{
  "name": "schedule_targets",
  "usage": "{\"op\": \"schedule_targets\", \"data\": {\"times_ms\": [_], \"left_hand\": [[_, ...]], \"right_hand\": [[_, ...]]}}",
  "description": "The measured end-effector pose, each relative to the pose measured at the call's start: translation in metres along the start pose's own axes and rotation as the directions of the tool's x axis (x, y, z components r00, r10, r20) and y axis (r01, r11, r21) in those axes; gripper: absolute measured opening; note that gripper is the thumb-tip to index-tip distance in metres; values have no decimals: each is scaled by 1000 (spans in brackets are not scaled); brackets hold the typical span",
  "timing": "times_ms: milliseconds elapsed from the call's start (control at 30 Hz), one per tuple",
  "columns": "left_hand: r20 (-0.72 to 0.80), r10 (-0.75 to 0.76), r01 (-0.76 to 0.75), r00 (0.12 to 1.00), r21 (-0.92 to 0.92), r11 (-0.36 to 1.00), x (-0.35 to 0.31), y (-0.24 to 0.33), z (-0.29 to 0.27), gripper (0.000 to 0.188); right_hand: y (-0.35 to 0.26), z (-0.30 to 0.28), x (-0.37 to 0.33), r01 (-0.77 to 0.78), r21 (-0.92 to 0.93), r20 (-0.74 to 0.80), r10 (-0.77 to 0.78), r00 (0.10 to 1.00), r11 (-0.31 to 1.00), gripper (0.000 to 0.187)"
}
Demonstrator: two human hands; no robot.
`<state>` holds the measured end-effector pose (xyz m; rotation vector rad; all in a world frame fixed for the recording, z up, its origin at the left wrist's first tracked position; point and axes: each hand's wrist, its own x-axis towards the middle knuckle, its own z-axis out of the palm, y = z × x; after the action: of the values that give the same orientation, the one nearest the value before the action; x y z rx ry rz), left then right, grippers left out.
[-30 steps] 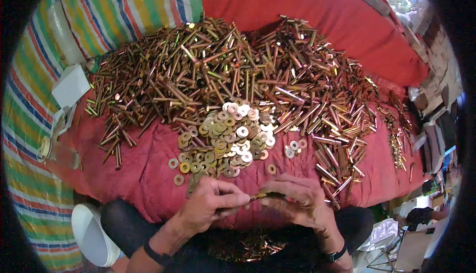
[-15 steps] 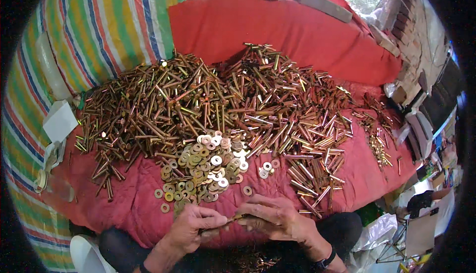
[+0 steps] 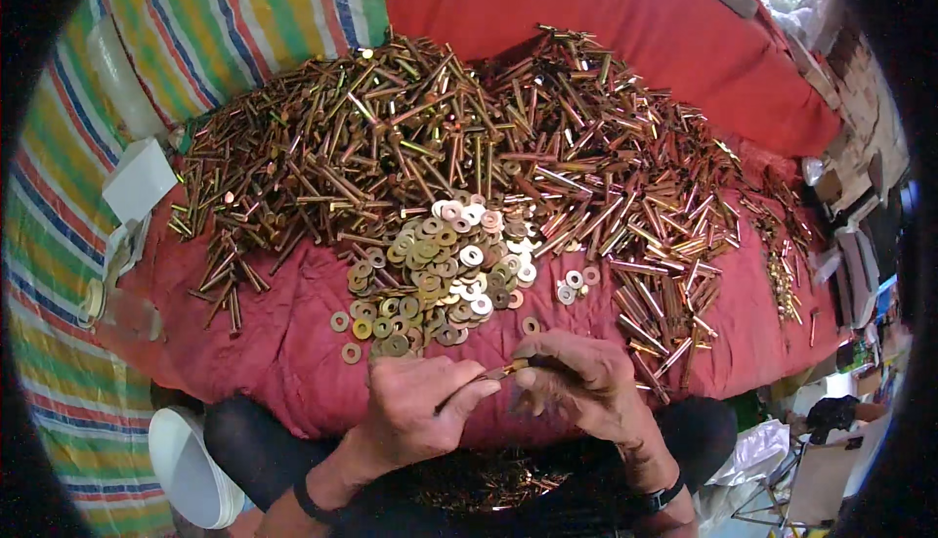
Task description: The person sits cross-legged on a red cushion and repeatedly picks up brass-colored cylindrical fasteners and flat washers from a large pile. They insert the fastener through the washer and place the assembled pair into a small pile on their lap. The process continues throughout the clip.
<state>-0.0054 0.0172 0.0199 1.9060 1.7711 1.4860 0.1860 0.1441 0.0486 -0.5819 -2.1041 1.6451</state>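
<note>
My left hand [image 3: 425, 406] is closed, its thumb and curled forefinger pinching one end of a slim brassy bolt [image 3: 506, 370]. Thumb and fingers of my right hand [image 3: 586, 387] close on the other end, so the bolt lies almost level between both hands. Its ends are hidden by my fingers. Just beyond my hands, flat round washers [image 3: 430, 274] lie in a loose heap, and a single washer [image 3: 531, 325] rests close to my right fingers. Behind them rises a big pile of long bolts [image 3: 332, 147], and at the right spreads a pile of coppery metal tubes [image 3: 635, 176].
A red cloth [image 3: 293, 352] covers the work surface. Striped sheeting [image 3: 59, 274] hangs at the left, beside a white box [image 3: 140, 181]. A white tub [image 3: 191, 470] stands by my left knee. More metal pieces [image 3: 489, 484] lie low between my legs.
The view has tilted, so everything sits higher and further right. My left hand has rolled into a tighter fist, and my right fingers have curled, with the bolt still between both hands.
</note>
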Motion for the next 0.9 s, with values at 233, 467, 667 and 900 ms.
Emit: {"op": "schedule_targets", "data": {"times_ms": [233, 467, 667, 900], "left_hand": [[-30, 132, -127, 991, 146, 981, 5, -1, -6, 17], [94, -240, 258, 966, -367, 894, 0, -6, -3, 16], [660, -483, 785, 576, -610, 104, -2, -16, -19, 21], [311, -404, 510, 860, -529, 678, -1, -8, -10, 15]], "right_hand": [[5, 3, 4, 81, -56, -35, -83, 996, 995, 23], [0, 3, 1, 266, -277, -36, -286, 957, 923, 25], [-3, 0, 2, 399, -311, 63, -400, 914, 863, 30], [-1, 0, -1, 151, -155, 45, -146, 988, 976, 24]]}}
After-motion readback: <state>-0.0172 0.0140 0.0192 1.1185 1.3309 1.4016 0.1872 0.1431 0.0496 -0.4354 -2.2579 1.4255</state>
